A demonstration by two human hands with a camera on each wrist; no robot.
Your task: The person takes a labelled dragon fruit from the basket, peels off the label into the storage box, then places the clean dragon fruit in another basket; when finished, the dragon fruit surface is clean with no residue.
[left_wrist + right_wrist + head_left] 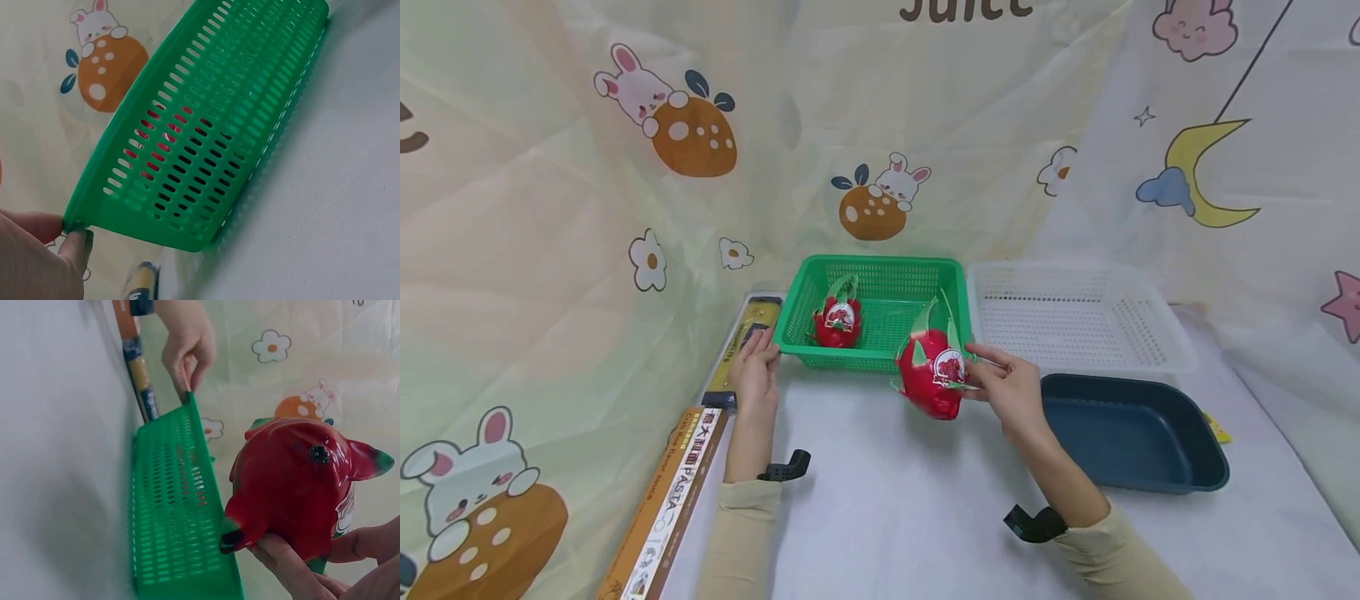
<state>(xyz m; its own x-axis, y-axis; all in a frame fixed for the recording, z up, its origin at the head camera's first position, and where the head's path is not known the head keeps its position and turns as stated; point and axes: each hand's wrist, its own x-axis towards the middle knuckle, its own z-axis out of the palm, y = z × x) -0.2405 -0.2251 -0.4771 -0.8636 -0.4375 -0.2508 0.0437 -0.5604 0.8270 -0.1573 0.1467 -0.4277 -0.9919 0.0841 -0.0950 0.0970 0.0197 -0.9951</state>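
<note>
Red dragon fruit (925, 379) in grasp of right hand (1009, 390), with fingers on its right side, raised above the table (865, 500). In head view, seen just at the near right corner of the green basket (895, 273); in right wrist view, seen at rim height or a little higher, with a scale tip very near the rim. Touching or apart, impossible to tell. Left hand (755, 372) at the near left corner of the same basket, pinching the rim between thumb and fingers. Inside, in the left half, second dragon fruit (837, 323), with leaves pointing toward the far edge. White basket (1045, 321) just beside, on the right, and dark blue tray (1131, 433) before it, nearer to the right edge of the table; pasta box (662, 508) and yellow package (733, 350) along the left edge. Going wrong, perhaps first: a catching of the scales on the basket rim, because of passing too low over the corner. Possible also: a slipping of the fruit out of the fingers, because of smooth, shiny skin and a hold from only one side. With a hard push on the corner, or a pull of the left hand, likely a sliding or tilting of the basket, and a rolling of the second dragon fruit against its wall.
</note>
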